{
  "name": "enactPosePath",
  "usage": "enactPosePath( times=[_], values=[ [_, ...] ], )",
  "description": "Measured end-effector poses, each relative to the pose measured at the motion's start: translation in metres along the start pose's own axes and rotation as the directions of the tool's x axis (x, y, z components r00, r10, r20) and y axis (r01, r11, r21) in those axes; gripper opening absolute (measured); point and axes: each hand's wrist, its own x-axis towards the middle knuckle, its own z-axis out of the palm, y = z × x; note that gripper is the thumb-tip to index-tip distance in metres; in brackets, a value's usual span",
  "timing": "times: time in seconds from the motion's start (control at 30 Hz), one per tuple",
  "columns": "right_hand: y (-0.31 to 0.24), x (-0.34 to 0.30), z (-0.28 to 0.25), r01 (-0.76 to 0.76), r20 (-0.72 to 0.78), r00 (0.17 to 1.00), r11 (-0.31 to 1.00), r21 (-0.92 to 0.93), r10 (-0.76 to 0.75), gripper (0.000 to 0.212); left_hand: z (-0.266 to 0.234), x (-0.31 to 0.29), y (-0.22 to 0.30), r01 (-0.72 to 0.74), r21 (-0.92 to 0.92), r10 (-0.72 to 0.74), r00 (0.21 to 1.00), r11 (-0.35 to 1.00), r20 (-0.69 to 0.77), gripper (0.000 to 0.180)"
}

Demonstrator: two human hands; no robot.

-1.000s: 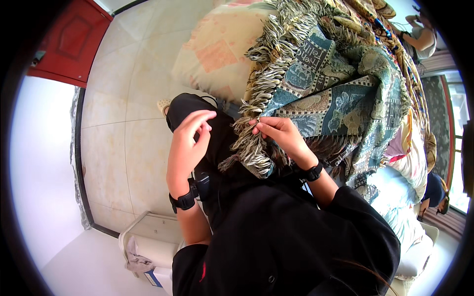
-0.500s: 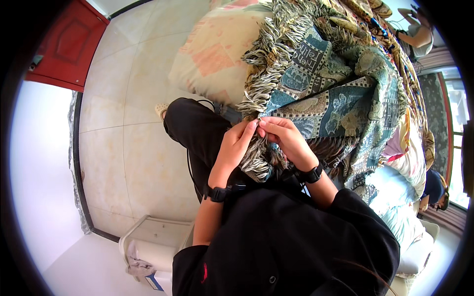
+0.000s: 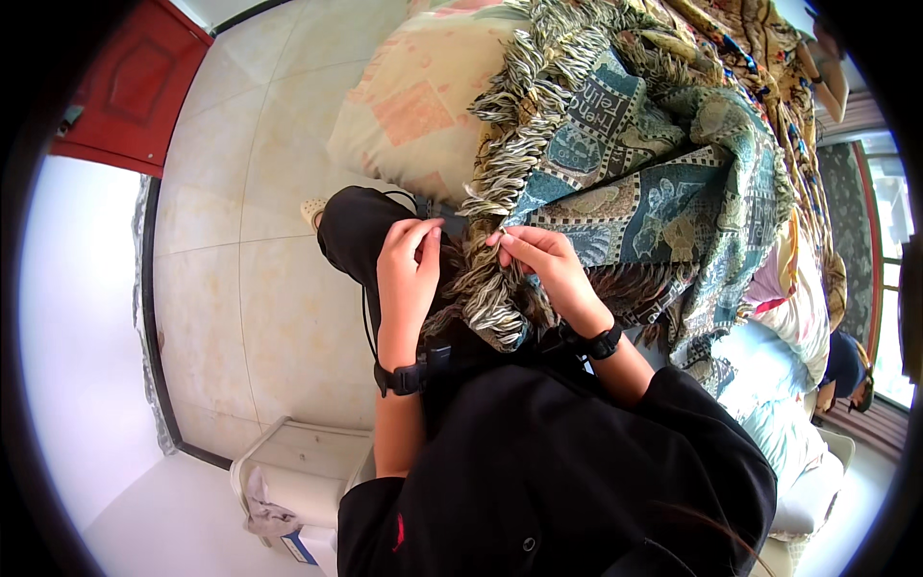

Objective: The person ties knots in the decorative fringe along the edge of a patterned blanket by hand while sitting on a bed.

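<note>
A woven blanket [image 3: 663, 207] in blue-green and beige, with pictured squares, lies spread across my lap and the bed. Thick twisted fringe [image 3: 500, 178] runs along its left edge. My right hand [image 3: 548, 264] pinches the fringed edge between thumb and fingertips. Just left of the fringe, my left hand [image 3: 409, 269] is held apart from the blanket, thumb and fingers closed together; whether anything small is between them cannot be made out. Both wrists wear black straps.
A pale cushion or bedding with pink patches [image 3: 413, 106] lies at the bed's near-left side. A beige cabinet [image 3: 308, 442] stands at lower left, a red door [image 3: 135, 82] at upper left. Two other people are at the right, one at a blue-clad figure's spot [image 3: 846, 370].
My left hand has come away from the fringe and moved left, over my dark trouser leg. The right hand keeps its pinch. The person at upper right has shifted.
</note>
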Motion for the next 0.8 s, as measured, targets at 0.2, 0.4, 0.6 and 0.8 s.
enactPosePath(
  times=[0.2, 0.4, 0.6, 0.8],
  values=[
    [0.000, 0.003, -0.006, -0.017, 0.008, 1.000, 0.999, -0.030, 0.017, 0.022, 0.005, -0.021, 0.035, -0.262, -0.001, 0.261, 0.961, 0.965, 0.091, 0.051],
    [-0.002, 0.002, -0.001, 0.032, 0.002, 0.999, 0.999, 0.025, -0.032, 0.021, 0.032, -0.028, 0.004, -0.329, 0.060, 0.272, 0.857, 0.942, 0.437, 0.048],
    [-0.003, 0.003, -0.004, 0.047, -0.024, 0.999, 0.999, -0.008, -0.047, 0.022, 0.041, -0.016, -0.001, -0.400, 0.227, 0.306, 0.882, 0.888, 0.359, 0.044],
    [0.005, 0.008, -0.009, 0.097, -0.017, 0.995, 0.994, -0.055, -0.098, 0.022, 0.021, -0.018, 0.004, -0.250, 0.128, 0.201, 0.929, 0.960, 0.310, 0.071]
  ],
)
